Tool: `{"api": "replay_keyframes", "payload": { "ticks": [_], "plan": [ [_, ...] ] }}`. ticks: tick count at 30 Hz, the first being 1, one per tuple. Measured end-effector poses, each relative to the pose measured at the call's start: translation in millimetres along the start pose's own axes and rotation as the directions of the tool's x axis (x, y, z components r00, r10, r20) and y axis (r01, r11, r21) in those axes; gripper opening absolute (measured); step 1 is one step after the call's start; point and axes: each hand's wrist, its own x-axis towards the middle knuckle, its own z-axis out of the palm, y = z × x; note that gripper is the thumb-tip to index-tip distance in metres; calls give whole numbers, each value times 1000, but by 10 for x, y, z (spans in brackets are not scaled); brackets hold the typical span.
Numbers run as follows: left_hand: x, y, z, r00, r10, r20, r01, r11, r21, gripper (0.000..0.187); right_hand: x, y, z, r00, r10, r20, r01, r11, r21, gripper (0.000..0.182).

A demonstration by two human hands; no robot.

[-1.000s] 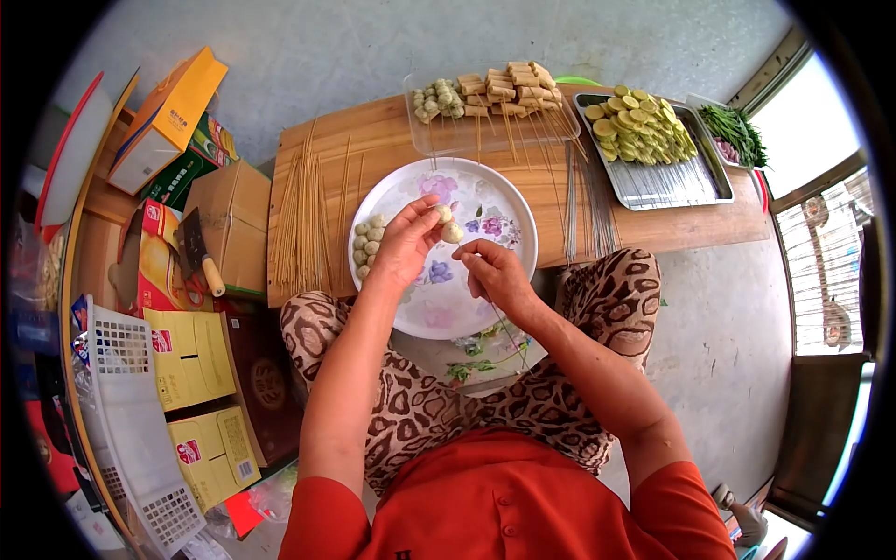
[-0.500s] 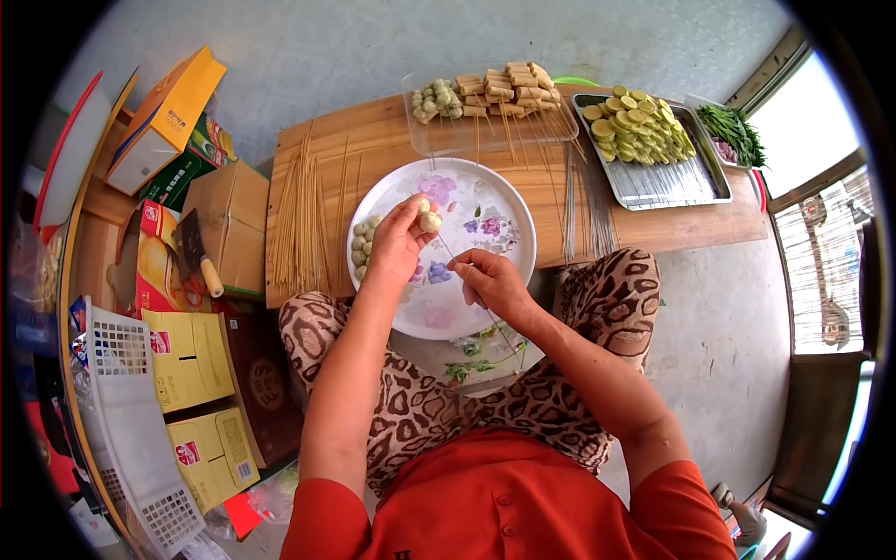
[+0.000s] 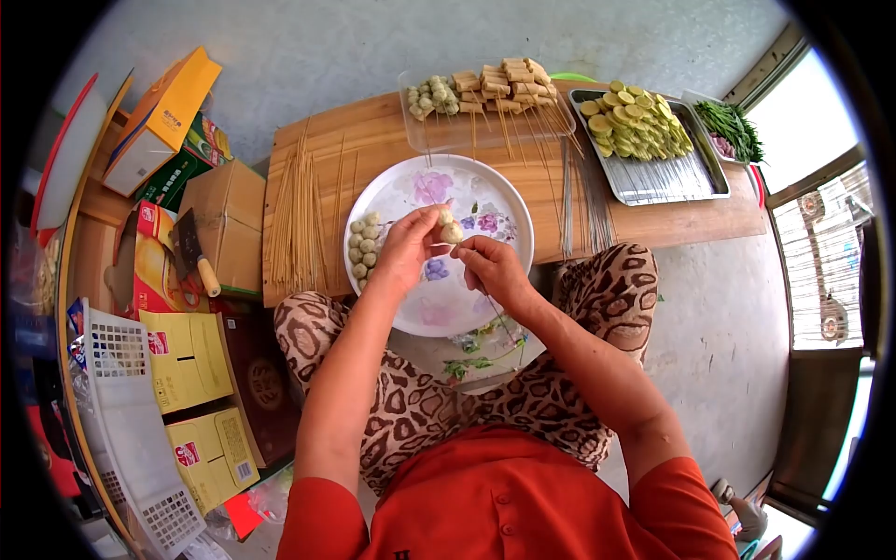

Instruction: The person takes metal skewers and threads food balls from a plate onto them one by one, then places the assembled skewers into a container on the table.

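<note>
Above the white flowered plate [image 3: 509,303], my left hand [image 3: 408,247] is closed around pale speckled meatballs [image 3: 451,231]; at least two show at its fingertips. My right hand [image 3: 497,273] pinches a thin skewer [image 3: 505,322] close to the lower ball, and the skewer's tail runs down past the wrist. The fingers hide how far its tip goes into the balls. More meatballs [image 3: 363,245] lie grouped along the plate's left side.
Bare bamboo skewers [image 3: 303,224] lie left on the wooden table [image 3: 373,126]. Behind the plate, a clear tray [image 3: 439,138] holds filled skewers. To the right are thin metal-looking skewers [image 3: 579,210] and a metal tray [image 3: 658,191] of sliced green vegetable. A cleaver [image 3: 193,247] stands among boxes.
My left hand has moved right and slightly down with the balls, uncovering more meatballs on the plate. My right hand has slid up the skewer, so both hands now nearly meet.
</note>
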Motion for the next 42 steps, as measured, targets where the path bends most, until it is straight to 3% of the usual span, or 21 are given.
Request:
{"api": "replay_keyframes", "payload": {
  "ticks": [3,6,7,9,10,12,13,16,22,24,26,27,28,29,31,34,36,42],
  "plan": [
    [63,96,-186,993,97,-70,-85,984,155,31,0,2,-17,1000,-5,-7,5,1000,15,16],
    [75,198,-357,932,284,-226,-157,877,455,23,-29,-42,-27,1000,1,-10,-1,1000,23,17],
    [91,201,-428,932,284,-227,-157,876,456,23,-30,-30,-37,1000,-3,-7,3,999,35,17],
    [119,196,-513,924,328,-198,-32,580,814,20,-37,-15,-50,1000,-8,-4,8,999,51,16],
    [96,173,-508,924,328,-197,-31,578,815,20,-41,-10,-58,1000,-10,-1,10,999,51,16],
    [-23,86,-485,926,373,-48,22,73,997,19,-51,-4,-71,1000,-13,1,13,999,53,16],
    [-65,28,-490,926,374,-48,23,71,997,19,-53,-10,-76,1000,-15,4,15,999,51,16],
    [-165,-119,-459,942,309,129,-29,-308,951,14,-60,-10,-78,1000,-18,9,18,999,46,16],
    [-120,-246,-512,933,284,220,-63,-474,878,11,-49,83,-62,999,-48,-14,48,999,17,15],
    [-63,-240,-508,951,285,119,-18,-332,943,16,46,295,-62,988,-138,-72,139,990,-1,16],
    [113,-345,-751,946,322,46,-68,57,996,24,60,345,-85,997,-62,-39,61,998,-25,18],
    [223,-330,-762,956,293,-19,-32,166,986,22,69,348,-63,997,-48,-65,43,996,-74,19],
    [326,-370,-856,965,240,-105,-48,556,830,18,-4,244,-72,997,-65,-39,64,997,-44,18],
    [262,-200,-726,977,180,-114,-46,702,710,15,-17,240,-47,993,-106,-59,103,994,-45,17],
    [197,-41,-649,964,180,-196,-47,839,541,20,-34,192,-7,993,-97,-65,93,994,-49,16],
    [125,119,-634,972,161,-168,-121,966,228,25,-84,115,2,992,-116,-47,115,993,-19,14],
    [130,152,-666,969,156,-189,-142,986,88,26,-106,114,5,991,-122,-48,122,993,-12,14],
    [260,53,-876,966,120,-231,-143,986,-85,25,-155,95,21,993,-115,13,115,993,7,16]
  ]
}}
